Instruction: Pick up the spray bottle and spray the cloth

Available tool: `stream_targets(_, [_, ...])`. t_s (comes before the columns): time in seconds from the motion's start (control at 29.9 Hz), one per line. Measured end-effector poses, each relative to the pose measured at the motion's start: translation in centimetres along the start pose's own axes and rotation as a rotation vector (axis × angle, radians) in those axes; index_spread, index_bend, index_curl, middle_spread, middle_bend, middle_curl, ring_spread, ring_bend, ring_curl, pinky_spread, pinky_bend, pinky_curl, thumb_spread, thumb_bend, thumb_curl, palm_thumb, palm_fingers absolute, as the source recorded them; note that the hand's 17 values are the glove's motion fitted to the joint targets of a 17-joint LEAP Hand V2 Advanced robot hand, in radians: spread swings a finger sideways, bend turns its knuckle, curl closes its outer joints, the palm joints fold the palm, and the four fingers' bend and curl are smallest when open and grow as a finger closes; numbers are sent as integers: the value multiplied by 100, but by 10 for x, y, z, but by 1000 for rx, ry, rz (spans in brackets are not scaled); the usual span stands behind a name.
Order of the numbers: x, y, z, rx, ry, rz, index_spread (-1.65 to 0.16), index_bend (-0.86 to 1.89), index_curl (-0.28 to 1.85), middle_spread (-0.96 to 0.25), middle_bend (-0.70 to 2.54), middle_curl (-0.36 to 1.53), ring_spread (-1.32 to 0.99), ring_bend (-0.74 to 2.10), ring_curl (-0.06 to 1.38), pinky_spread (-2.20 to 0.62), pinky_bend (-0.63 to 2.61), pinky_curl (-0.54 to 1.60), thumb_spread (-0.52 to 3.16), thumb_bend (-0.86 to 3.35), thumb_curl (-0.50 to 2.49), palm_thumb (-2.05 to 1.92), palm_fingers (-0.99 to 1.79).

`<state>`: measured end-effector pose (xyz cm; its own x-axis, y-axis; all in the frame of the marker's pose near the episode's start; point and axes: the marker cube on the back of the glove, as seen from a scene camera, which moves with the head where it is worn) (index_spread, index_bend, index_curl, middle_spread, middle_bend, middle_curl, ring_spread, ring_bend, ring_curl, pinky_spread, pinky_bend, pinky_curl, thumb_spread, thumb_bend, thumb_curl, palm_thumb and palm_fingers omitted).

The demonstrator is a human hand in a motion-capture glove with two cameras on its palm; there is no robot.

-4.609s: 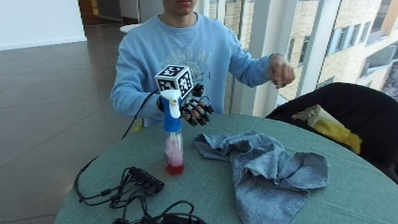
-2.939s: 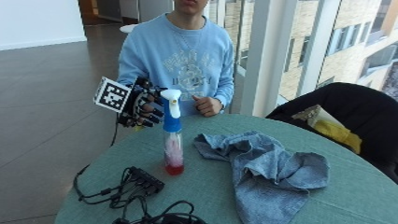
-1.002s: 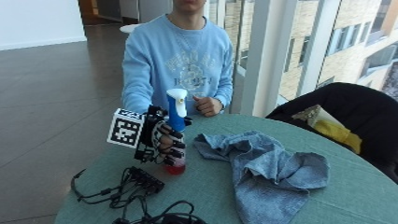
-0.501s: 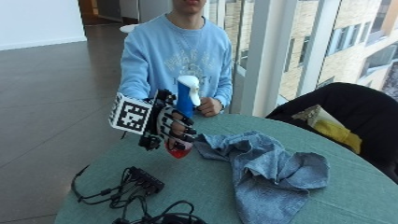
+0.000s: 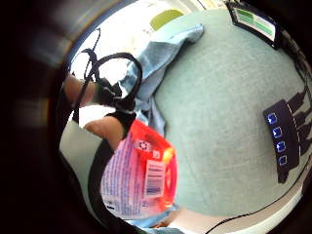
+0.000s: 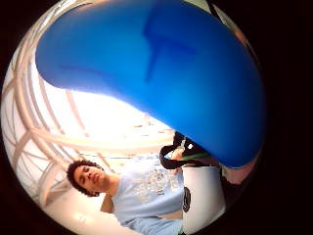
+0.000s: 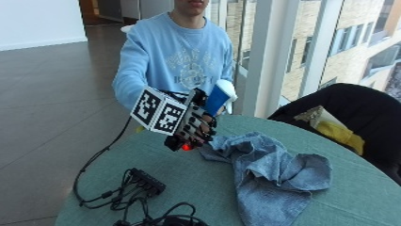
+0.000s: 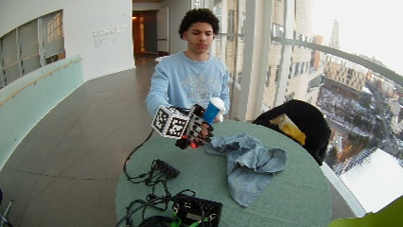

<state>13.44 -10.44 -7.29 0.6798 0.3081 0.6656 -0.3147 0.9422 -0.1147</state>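
A pink plastic spray bottle with a blue-and-white trigger head (image 7: pixel 216 101) is lifted clear of the round green table (image 7: pixel 206 183), tilted, with the black-gloved right hand (image 7: pixel 196 126) curled around its body. A crumpled blue-grey cloth (image 7: pixel 269 172) lies just beside, on the table.

Your right hand (image 5: pixel 105 129) grips the spray bottle (image 5: pixel 139 178), lifted clear of the green table (image 5: pixel 219 131); the cloth (image 5: pixel 151 63) lies beyond.
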Motion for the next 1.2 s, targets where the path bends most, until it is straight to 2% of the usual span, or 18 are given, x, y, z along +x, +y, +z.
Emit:
stream_targets(0.3, [0,-12,12,-179,17,111,-19,12,31,-6,31,45,-2,47,39,19,25,37,96,-2,50,85,112])
stream_targets(0.6, [9,-13,27,-289,69,183,-18,12,31,-6,31,46,-1,48,40,19,26,37,97,-2,50,85,111])
stream_targets(1.2, [10,-13,38,-349,95,246,-16,11,30,-6,32,46,0,49,39,19,26,37,100,-2,51,84,111])
